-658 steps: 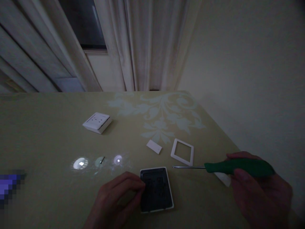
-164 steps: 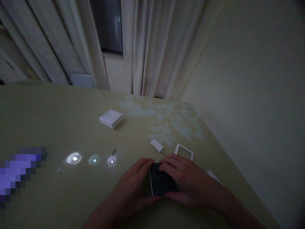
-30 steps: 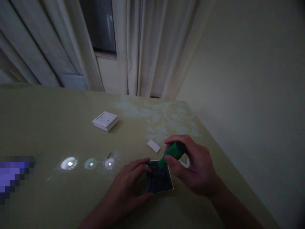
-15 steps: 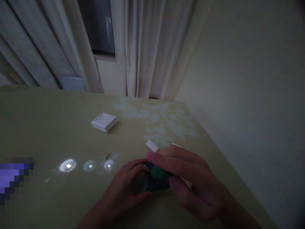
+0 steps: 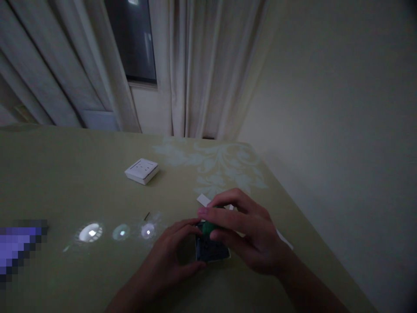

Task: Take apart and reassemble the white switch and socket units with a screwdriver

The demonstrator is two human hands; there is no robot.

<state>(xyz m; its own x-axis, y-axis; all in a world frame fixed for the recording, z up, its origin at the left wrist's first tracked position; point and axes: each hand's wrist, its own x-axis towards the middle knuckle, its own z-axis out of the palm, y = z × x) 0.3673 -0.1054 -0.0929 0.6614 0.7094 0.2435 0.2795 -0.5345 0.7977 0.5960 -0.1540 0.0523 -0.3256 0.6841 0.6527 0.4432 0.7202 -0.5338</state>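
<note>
My left hand (image 5: 166, 256) steadies a dark square socket module (image 5: 213, 251) on the table, fingers at its far left corner and thumb at its near edge. Above the module, my right hand (image 5: 250, 230) is closed around a green rounded handle (image 5: 207, 228), which looks like a screwdriver's. Any shaft or tip below the handle is hidden. A small white strip (image 5: 203, 199) lies just beyond my right fingers. Behind my right wrist shows the edge of another white piece (image 5: 284, 239), mostly covered.
A white wall socket (image 5: 142, 170) sits farther back on the table (image 5: 81, 174). A thin dark screw-like piece (image 5: 147, 216) lies left of my hands. At the left edge is a blurred purple patch (image 5: 19, 245). A wall (image 5: 342, 152) runs along the table's right side; curtains (image 5: 218, 65) hang behind.
My right hand has shifted slightly left and turned around the green handle, its fingers more arched. More of the module and a white piece behind the wrist now show. My left hand stays in place.
</note>
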